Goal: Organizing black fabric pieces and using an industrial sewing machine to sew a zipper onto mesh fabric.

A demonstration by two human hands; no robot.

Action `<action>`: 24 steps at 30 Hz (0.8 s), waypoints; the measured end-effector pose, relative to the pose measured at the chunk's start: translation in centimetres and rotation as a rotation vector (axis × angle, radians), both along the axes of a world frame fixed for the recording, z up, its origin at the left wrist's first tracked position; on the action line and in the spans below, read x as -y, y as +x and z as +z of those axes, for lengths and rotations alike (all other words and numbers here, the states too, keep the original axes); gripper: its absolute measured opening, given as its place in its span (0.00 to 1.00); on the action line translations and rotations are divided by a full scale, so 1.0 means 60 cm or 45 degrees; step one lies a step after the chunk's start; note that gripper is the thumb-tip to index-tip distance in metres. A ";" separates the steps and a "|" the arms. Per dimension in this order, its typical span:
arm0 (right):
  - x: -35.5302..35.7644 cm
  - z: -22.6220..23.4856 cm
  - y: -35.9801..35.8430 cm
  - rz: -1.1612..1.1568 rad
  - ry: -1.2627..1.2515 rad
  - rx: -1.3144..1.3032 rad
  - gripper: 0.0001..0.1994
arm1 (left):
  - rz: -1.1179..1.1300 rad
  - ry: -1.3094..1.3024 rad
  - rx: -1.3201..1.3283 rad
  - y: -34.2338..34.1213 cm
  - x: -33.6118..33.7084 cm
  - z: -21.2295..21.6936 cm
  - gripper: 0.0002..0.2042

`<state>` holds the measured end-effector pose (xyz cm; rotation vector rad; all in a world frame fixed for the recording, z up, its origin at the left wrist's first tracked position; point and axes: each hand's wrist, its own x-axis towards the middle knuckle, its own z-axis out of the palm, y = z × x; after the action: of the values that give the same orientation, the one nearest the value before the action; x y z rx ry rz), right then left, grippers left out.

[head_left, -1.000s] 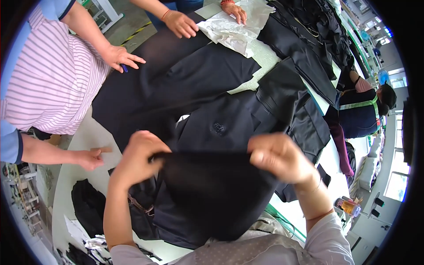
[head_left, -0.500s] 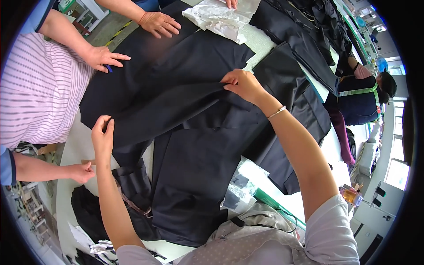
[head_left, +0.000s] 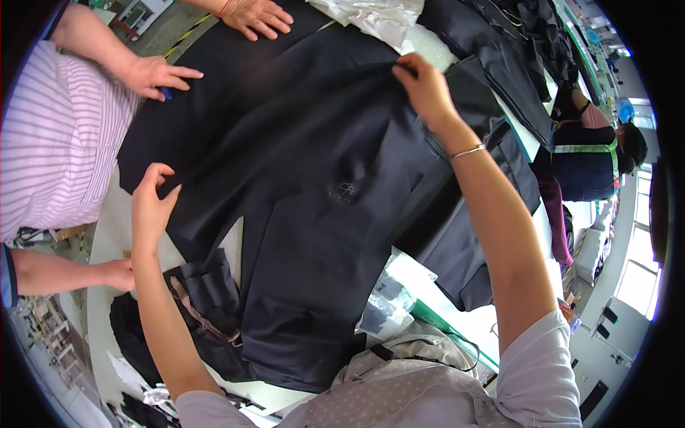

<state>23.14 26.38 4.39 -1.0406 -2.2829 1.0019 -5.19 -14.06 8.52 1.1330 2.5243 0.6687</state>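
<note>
Since half a second ago the dark navy garment (head_left: 314, 185) has been drawn out flatter and wider: the right hand (head_left: 424, 89) has carried its pinched edge further toward the far side of the worktop (head_left: 107, 235), and the left hand (head_left: 150, 203) has come in from the left edge to sit closer to the cloth.

The garment lies spread over the middle of the worktop. Its long axis runs from the near edge, just in front of the person's chest, up toward the far left corner. The broad upper part lies at the far end and the narrower folded end hangs near the person. A small pale embroidered mark (head_left: 347, 191) sits near its middle.

The right hand pinches the far right edge of the garment between thumb and fingers, arm stretched out, a thin bracelet (head_left: 467, 150) on the wrist. The left hand is curled with thumb and fingers pinching the garment's left edge, where the cloth meets the bare pale worktop.

Just beside the near left part of the garment lies a dark bundle with a brown strap (head_left: 203, 314). A clear plastic bag (head_left: 389, 299) lies at the near right edge. More dark garments (head_left: 499, 85) are piled along the right side, and crumpled white plastic (head_left: 378, 14) lies at the far edge.

A person in a pink striped shirt (head_left: 50, 143) stands at the left, one hand (head_left: 160, 75) flat on the far left of the garment. Another hand (head_left: 260, 14) rests at the far edge.
</note>
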 end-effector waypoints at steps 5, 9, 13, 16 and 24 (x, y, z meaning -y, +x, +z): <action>-0.042 0.057 -0.019 -0.038 0.254 -0.048 0.12 | 0.142 -0.050 -0.009 -0.099 0.065 -0.041 0.08; -0.050 0.056 -0.023 -0.097 0.080 -0.064 0.15 | 0.373 0.240 0.268 -0.105 0.087 -0.044 0.07; -0.057 0.063 -0.018 -0.171 0.071 -0.038 0.14 | 0.727 0.247 0.358 -0.071 0.059 -0.008 0.11; -0.072 0.080 -0.013 -0.195 0.115 -0.045 0.14 | 0.584 0.129 0.151 -0.082 0.056 0.011 0.11; -0.091 0.071 0.023 -0.081 0.232 -0.079 0.14 | 0.600 0.594 0.117 -0.006 0.056 0.067 0.14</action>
<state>24.53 31.83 8.66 -0.9854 -2.2286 0.7738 -5.57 -17.43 12.56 0.5905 2.6434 1.4511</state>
